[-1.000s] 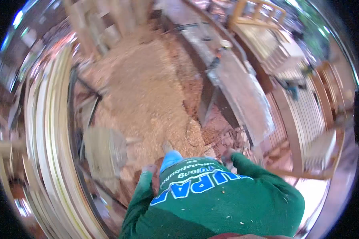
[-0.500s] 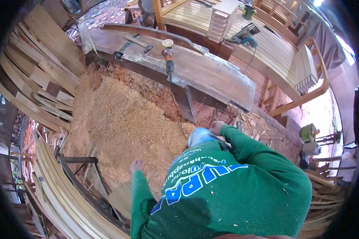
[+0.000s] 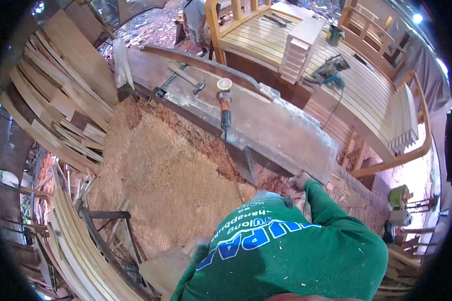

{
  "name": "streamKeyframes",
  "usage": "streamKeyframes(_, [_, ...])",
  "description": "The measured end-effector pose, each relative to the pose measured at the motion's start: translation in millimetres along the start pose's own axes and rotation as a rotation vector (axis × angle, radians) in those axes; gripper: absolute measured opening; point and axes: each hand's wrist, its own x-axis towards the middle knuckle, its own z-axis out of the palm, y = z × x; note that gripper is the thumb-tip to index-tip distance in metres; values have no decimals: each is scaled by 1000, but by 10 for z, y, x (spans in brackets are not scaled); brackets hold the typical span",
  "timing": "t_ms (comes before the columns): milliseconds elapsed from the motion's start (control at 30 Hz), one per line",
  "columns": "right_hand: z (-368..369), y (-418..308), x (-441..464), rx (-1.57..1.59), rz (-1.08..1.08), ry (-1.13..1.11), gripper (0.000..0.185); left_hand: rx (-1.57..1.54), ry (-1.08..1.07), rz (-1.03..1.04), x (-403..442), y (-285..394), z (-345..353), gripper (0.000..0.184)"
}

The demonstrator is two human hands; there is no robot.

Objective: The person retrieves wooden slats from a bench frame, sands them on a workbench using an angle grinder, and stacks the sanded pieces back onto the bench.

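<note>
My right hand (image 3: 300, 180) is at the front edge of a thick wooden slab (image 3: 291, 135), near its right end. Its fingers look curled; whatever is in them, if anything, is hidden. Low beside my body is my left hand (image 3: 192, 246), over the wood shavings (image 3: 171, 180) near a flat board (image 3: 165, 273). It is blurred and partly covered by its green sleeve, so its fingers do not show clearly. On the slab lies an orange and black power tool (image 3: 226, 113) with a round pale disc. A hammer (image 3: 188, 78) and a bar clamp (image 3: 171, 83) lie farther left.
Planks (image 3: 65, 108) lean at the left, with long strips (image 3: 78, 236) below. Behind the slab, a slatted wooden bench (image 3: 356, 95) holds stacked wood blocks (image 3: 301, 50) and another power tool (image 3: 326, 72). A person (image 3: 193, 20) stands at the back.
My view has shifted, so the slab sits lower and farther right. My right hand has come to the slab's edge. My left hand has drawn down closer to my body.
</note>
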Motion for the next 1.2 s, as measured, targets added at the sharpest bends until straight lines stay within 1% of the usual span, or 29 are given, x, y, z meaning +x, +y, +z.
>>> streamKeyframes(67, [-414,-400,417,309,-43,-10,45,129,35,-6,246,108,-426,23])
streamKeyframes(133, [-1077,-1283,380,-27,-83,98,30,-60,54,-64,548,141,-807,24])
streamKeyframes(167, [-1264,-1457,534,131,-100,45,31,-156,65,-90,737,147,-1011,24])
streamKeyframes(200, [-1459,-1607,699,285,-122,-7,33,-81,167,-71,979,175,-1191,24])
streamKeyframes(233, [-1658,-1788,819,360,-132,-16,34,-8,269,-55,1177,271,-1399,24])
streamKeyframes(300, [-2006,-2132,964,513,-145,-43,37,-627,459,-131,1410,583,-1800,24])
streamKeyframes(367, [-2346,-2507,1049,710,-139,-42,36,-1024,515,-160,1572,849,-2065,24])
streamKeyframes(400, [-2502,-2682,1124,814,-136,-34,36,-1106,485,-143,1803,905,-2151,24])
streamKeyframes(433, [-2653,-2836,1240,880,-184,-16,37,-1180,456,-117,1958,996,-2370,24])
streamKeyframes(500, [-2930,-3071,1480,1026,-271,39,39,-1181,470,-102,1993,1162,-2832,25])
streamKeyframes(533, [-3058,-3187,1637,1103,-242,63,42,-1176,473,-93,1976,1233,-3127,26])
streamKeyframes(600, [-3273,-3476,1684,1219,-276,179,43,-1208,401,-81,2396,930,-3326,30])
streamKeyframes(633, [-3302,-3472,1796,1297,-284,184,44,-1228,372,-84,2575,738,-3428,32])
streamKeyframes(700, [-3486,-3546,2096,1438,-329,166,44,-967,359,-78,2806,473,-3847,34])
streamKeyframes(767, [-3596,-3706,2186,1457,-242,356,46,-725,330,-39,3173,184,-4189,36])
streamKeyframes(833, [-3757,-3511,2581,1441,-190,413,47,-479,268,43,3718,-191,-4406,37])
streamKeyframes(900, [-3876,-3630,2676,1573,-121,542,52,-778,327,-21,3826,-265,-4659,39])
streamKeyframes(933, [-3930,-3587,2796,1585,-127,516,50,-930,354,-53,3879,-270,-4826,39])
streamKeyframes(967, [-3969,-3475,2952,1595,-129,489,48,-693,324,-52,3959,-297,-4993,44])
streamKeyframes(1067, [-4030,-3470,3153,1625,-145,418,42,-802,335,-194,4096,-337,-5140,58])
streamKeyframes(1133, [-4072,-3325,3392,1605,-207,393,41,-643,358,-136,3988,-236,-5238,69])
streamKeyframes(1167, [-4069,-3400,3353,1643,-243,388,39,-558,369,-109,3924,-203,-5254,74])
streamKeyframes(1200, [-4103,-3431,3301,1678,-270,385,38,-411,220,-207,4027,-216,-5260,76])
